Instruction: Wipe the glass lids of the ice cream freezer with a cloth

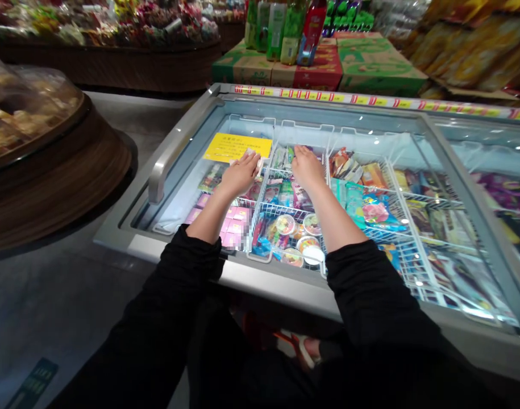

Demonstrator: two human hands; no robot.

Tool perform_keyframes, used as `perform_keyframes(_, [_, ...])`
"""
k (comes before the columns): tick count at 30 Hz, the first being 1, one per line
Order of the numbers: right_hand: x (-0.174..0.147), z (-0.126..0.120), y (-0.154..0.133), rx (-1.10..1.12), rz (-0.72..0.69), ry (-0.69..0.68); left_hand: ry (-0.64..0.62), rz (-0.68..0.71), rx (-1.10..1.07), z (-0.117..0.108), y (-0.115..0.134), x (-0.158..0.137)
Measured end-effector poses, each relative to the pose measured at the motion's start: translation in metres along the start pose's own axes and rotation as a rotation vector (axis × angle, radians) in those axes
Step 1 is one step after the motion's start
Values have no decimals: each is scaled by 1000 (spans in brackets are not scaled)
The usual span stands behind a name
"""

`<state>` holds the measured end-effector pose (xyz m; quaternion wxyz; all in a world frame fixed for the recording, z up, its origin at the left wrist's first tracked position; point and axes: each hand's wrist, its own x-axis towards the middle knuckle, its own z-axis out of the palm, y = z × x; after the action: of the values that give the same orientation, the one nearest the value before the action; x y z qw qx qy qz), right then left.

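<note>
My left hand (241,172) lies on the sliding glass lid of a chest freezer, at the lower edge of a yellow notice (225,149). A crumpled white tissue or cloth (260,166) shows between and beside its fingers, pressed against the glass. To its right, my right hand (307,166) rests on the same lid with its fingers bent forward; nothing shows in it. Under the glass, wire baskets hold pink boxes (236,221), round tubs (285,224) and colourful bags (353,201). Both forearms reach over the freezer's front rim (281,287).
A lid handle (157,176) rises at the left. Behind the price strip (328,96) stand cartons (374,62) with bottles (283,34) on them. A round wooden display (50,170) stands on the left. Below the freezer a person's foot (308,349) shows.
</note>
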<state>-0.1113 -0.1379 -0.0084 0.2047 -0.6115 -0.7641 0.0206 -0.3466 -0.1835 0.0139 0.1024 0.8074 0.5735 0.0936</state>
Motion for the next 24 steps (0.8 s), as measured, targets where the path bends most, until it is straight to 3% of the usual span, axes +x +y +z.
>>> perform_keyframes(6, [-22, -13, -23, -88, 18, -109, -7, 109, 28, 10, 39, -40])
perform_keyframes(11, [-56, -20, -31, -95, 38, -162, -28, 118, 7, 11, 50, -19])
perform_keyframes(14, [-87, -26, -37, -111, 58, -197, -29, 88, -7, 6, 46, -5])
perform_keyframes(17, [-117, -32, -42, -113, 51, -203, -21, 54, -1, 2, 34, -9])
perform_keyframes(20, [-139, -35, -46, -96, 27, -189, -13, 34, 19, 0, 15, -36])
perform_keyframes(24, [-147, -34, -47, -77, 21, -188, -41, 86, 36, 3, 5, -102])
